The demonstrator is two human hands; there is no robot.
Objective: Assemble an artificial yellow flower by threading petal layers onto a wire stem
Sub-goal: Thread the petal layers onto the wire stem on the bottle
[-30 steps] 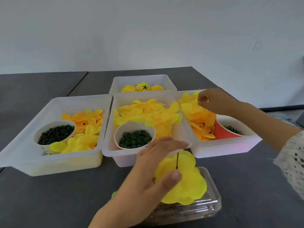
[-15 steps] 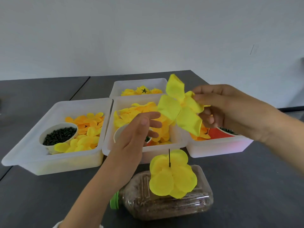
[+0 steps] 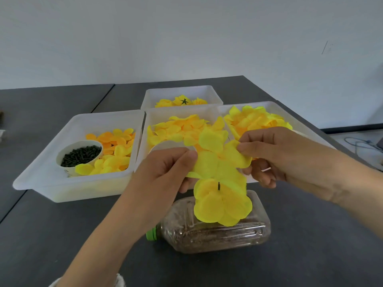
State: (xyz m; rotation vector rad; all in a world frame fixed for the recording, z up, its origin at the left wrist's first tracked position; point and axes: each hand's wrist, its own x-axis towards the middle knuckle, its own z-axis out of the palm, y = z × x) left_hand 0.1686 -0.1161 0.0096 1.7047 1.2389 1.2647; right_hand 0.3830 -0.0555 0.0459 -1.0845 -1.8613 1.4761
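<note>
A loose yellow petal layer (image 3: 215,156) is stretched between both hands just above the stem. My left hand (image 3: 165,168) pinches its left edge and my right hand (image 3: 279,156) pinches its right edge. Below it, a partly built yellow flower (image 3: 221,201) sits on a thin dark wire stem (image 3: 218,186) whose tip pokes up through the petals. The stem stands in a clear plastic bottle (image 3: 217,230) lying on its side, filled with brown grains, green cap to the left.
White tubs of yellow and orange petals stand behind: left tub (image 3: 41,172) with a cup of dark pieces (image 3: 80,155), middle tub (image 3: 178,114), right tub (image 3: 269,105), a far tub (image 3: 182,94) with finished flowers. Dark table (image 3: 62,235); cables (image 3: 360,143) at right.
My right hand brought the petal layer down from the right tub toward the stem. My left hand rose and took hold of its left edge. The camera shifted closer.
</note>
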